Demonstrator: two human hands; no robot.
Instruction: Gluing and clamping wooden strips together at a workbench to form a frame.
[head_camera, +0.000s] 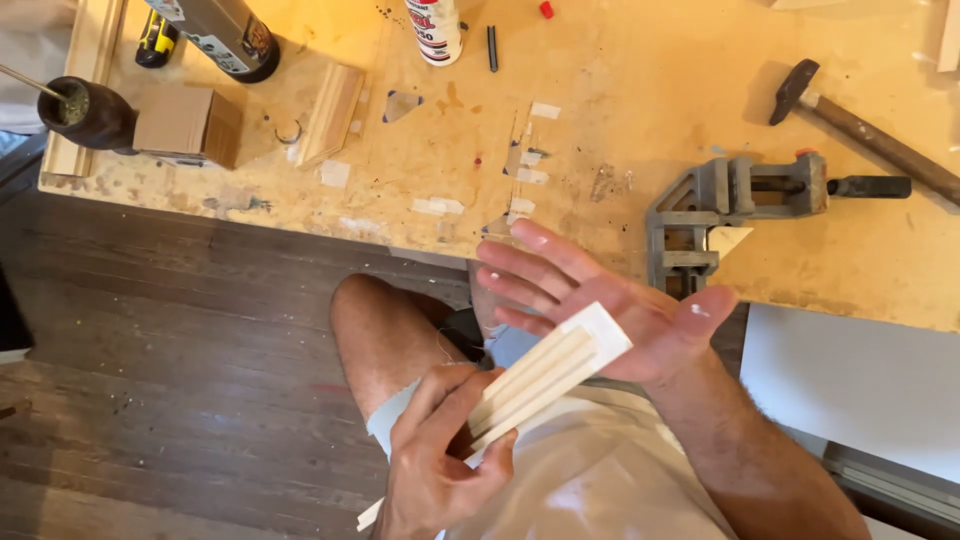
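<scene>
We look down on our two hands held over our lap, just near of the edge of the pale, glue-stained chipboard workbench (620, 120). Our left hand (440, 450) pinches the near end of a short length of pale, grooved wooden moulding (535, 380) between thumb and curled fingers, and the far end of that strip lies across the palm of our right hand (600, 305), which is spread flat with its fingers apart and grips nothing. A strip of white tape or paper (600, 325) seems to sit under the moulding's far end against the palm, though we cannot tell whether it is stuck on. On the bench just beyond the right hand rests a grey metal corner clamp (720, 210) with a light wood piece in its angle, and a dark-headed hammer with a brown handle (860, 125) lies farther right. A white glue bottle (435, 30) stands at the far edge, and a small brown cardboard box (190, 125) sits far left. We judge the hold slight: the moulding is only supported at one end, so a tilt of the open palm could let it slide off to the dark plank floor (160, 380).
</scene>
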